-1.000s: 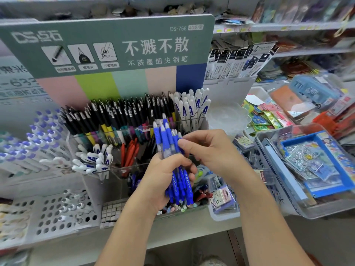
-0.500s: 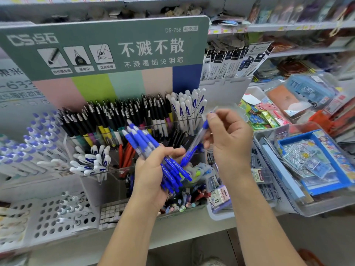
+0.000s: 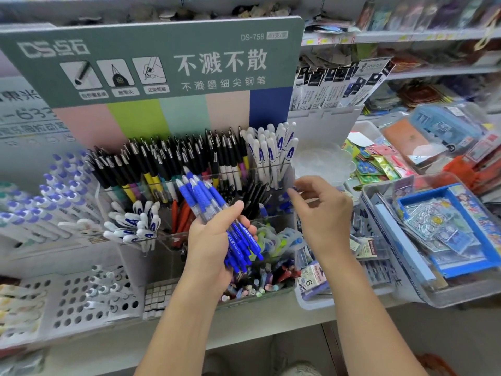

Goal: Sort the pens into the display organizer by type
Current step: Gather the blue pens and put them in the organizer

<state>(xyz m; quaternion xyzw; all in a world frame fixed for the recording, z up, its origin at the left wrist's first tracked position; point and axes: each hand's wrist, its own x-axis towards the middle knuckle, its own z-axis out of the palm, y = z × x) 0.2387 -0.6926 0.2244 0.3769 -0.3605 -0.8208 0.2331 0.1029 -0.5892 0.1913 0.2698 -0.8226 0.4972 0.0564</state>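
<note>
A: Several blue pens (image 3: 217, 215) are gripped as one bundle in the left hand (image 3: 214, 248), the fingers curled round the barrels and the thumb laid across them from above.

B: Why is the bundle fanned out like that?

A: The capped ends are spread above the thumb so that a single pen can probably be picked off without the rest being loosened. The tips are pointed down past the little finger, toward the mixed pens (image 3: 260, 283) lying in the lowest front compartment.

B: And the right hand (image 3: 322, 215)?

A: It is held just right of the bundle, apart from it. The fingers are loosely bent, and something small and blue is seen at the fingertips (image 3: 294, 189). Whether a pen is pinched there or merely lies behind them cannot be told.

B: Where is the display organizer (image 3: 271, 218) in relation to all this?

A: Its clear compartments are placed directly beyond both sets of fingers. The black-topped pens (image 3: 173, 158) are stood upright beyond the left fingertips; the white pens (image 3: 273, 150) are stood beyond the right fingertips. A smaller cluster of white pens (image 3: 135, 223) is found left of the left thumb, with red pens (image 3: 183, 215) between that cluster and the knuckles.

B: So the sorting is judged unfinished?

A: Yes. A full handful has not yet been placed, and a compartment near the right fingertips is the likely destination.
</note>
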